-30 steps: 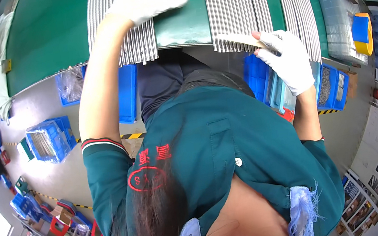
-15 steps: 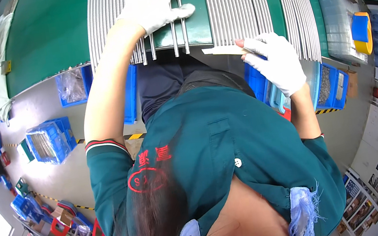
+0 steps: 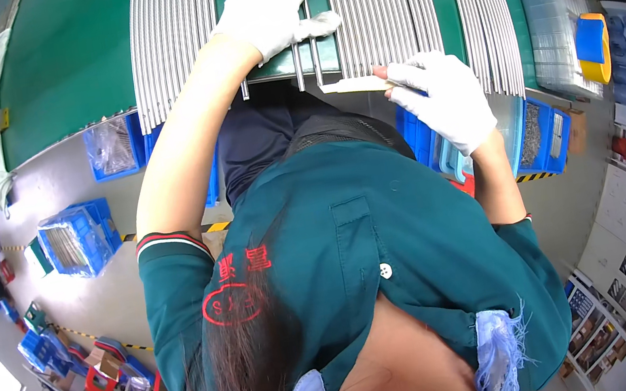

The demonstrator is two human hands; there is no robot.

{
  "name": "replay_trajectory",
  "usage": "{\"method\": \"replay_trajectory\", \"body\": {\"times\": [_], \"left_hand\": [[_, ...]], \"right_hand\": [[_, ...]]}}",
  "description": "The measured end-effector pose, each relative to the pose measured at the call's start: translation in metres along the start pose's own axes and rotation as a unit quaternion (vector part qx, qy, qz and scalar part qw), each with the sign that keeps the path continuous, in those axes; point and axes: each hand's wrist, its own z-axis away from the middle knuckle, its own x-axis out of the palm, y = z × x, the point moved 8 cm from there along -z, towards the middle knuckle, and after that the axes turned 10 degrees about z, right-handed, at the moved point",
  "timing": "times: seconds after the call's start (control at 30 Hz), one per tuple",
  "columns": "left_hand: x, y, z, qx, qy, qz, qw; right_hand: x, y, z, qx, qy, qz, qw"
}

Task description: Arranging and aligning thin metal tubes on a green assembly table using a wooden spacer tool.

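— On the far left, down by the floor, what do you have beside you?

— Blue crates (image 3: 75,241) on the grey floor (image 3: 50,188), and another blue bin (image 3: 111,148) with a clear bag in it, tucked just under the edge of the green surface (image 3: 63,63).

— And on that surface?

— Long metal rods lie side by side in rows. The left batch of rods (image 3: 171,46) runs from the near edge away from you. Your left hand (image 3: 271,6), in a white glove, lies flat with fingers spread, pressing down on a few loose rods (image 3: 305,57) in the gap between the left batch and the middle batch of rods (image 3: 381,4). It grips nothing; the palm is simply laid over them, thumb stretched toward the right.

— What about the other side?

— Your right hand (image 3: 441,97), also gloved, is closed around a pale flat strip (image 3: 353,85), pinched between thumb and fingers. The strip points left, its tip just at the near edge of the surface, below the middle batch.

— Further right?

— A third batch of rods (image 3: 486,21), then clear trays (image 3: 545,3), then a blue and yellow tape holder (image 3: 592,46). Blue bins (image 3: 541,135) sit below the edge near your right forearm.
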Motion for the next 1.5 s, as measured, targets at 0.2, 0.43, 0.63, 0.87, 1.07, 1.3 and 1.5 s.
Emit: {"method": "replay_trajectory", "body": {"times": [0.2,0.43,0.63,0.87,1.07,1.3,1.5], "left_hand": [[0.012,-0.009,-0.004,0.063,0.109,0.037,0.991],[0.003,0.002,-0.003,-0.009,0.013,0.04,0.999],[0.007,-0.001,-0.005,-0.007,0.018,0.033,0.999],[-0.001,0.007,-0.003,0.075,0.17,0.012,0.983],[0.005,0.014,-0.017,0.015,0.04,0.017,0.999],[0.014,0.008,-0.019,0.006,0.009,0.039,0.999],[0.01,0.009,-0.018,-0.005,-0.01,0.044,0.999]], "right_hand": [[-0.004,0.005,-0.004,0.027,-0.038,-0.011,0.999],[-0.003,0.009,-0.006,0.073,-0.037,-0.013,0.997],[-0.015,0.011,-0.013,0.1,0.013,0.011,0.995],[-0.016,0.003,-0.006,0.025,0.0,0.009,1.0],[-0.012,0.005,0.001,0.026,-0.026,0.01,0.999],[-0.012,0.009,0.001,0.01,-0.035,0.029,0.999],[-0.009,0.011,0.004,0.013,-0.039,0.017,0.999]]}}
